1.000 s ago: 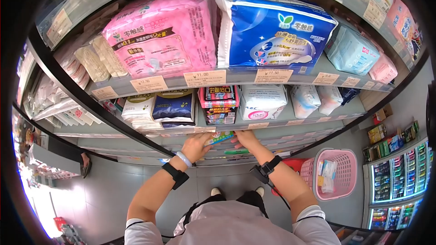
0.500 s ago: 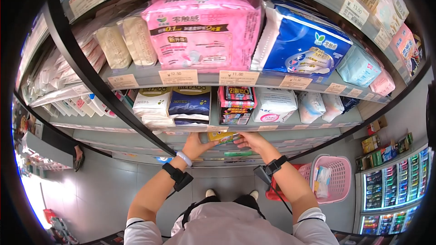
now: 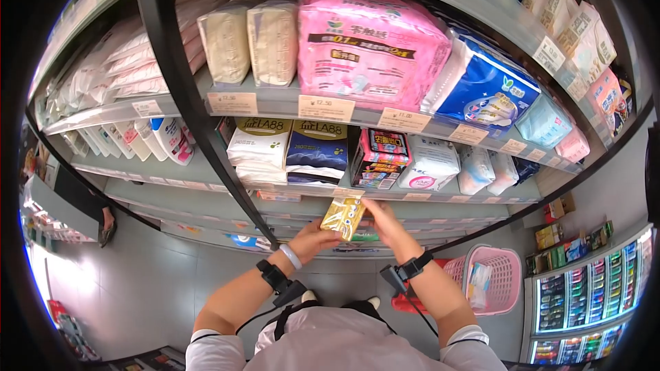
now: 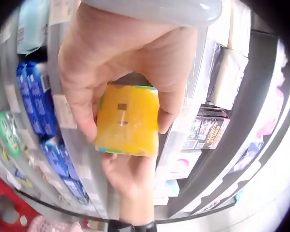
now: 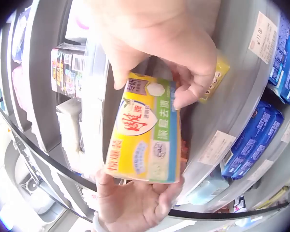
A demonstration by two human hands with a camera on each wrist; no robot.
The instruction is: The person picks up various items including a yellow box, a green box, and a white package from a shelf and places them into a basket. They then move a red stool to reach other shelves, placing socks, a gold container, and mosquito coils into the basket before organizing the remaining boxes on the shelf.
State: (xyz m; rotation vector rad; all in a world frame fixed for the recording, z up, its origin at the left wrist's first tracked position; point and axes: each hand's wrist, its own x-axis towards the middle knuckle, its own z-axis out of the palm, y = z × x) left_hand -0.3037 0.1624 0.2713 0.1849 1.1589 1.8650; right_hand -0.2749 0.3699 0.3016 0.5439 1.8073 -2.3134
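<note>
A yellow wrapped soap pack (image 3: 343, 218), with green and blue bands on its printed face (image 5: 145, 128), is held between both hands just in front of the lower shelves. My left hand (image 3: 313, 239) grips one end, thumb on one side and fingers on the other, as the left wrist view shows around the plain yellow end (image 4: 128, 121). At the opposite end my right hand (image 5: 159, 38) pinches the pack between thumb and fingers. Another yellow pack (image 5: 216, 79) shows partly behind the right fingers.
Above the hands, shelves carry a large pink pack (image 3: 371, 48), a blue pack (image 3: 481, 86) and a small black-and-pink box (image 3: 381, 158). A black upright bar (image 3: 206, 130) crosses at left. On the floor at right stands a pink basket (image 3: 514, 285) beside something red (image 3: 405, 302).
The soap pack has come out from the shelf edge toward the body and turned, showing more of its yellow wrapping. Both hands moved with it. The head view has swung left.
</note>
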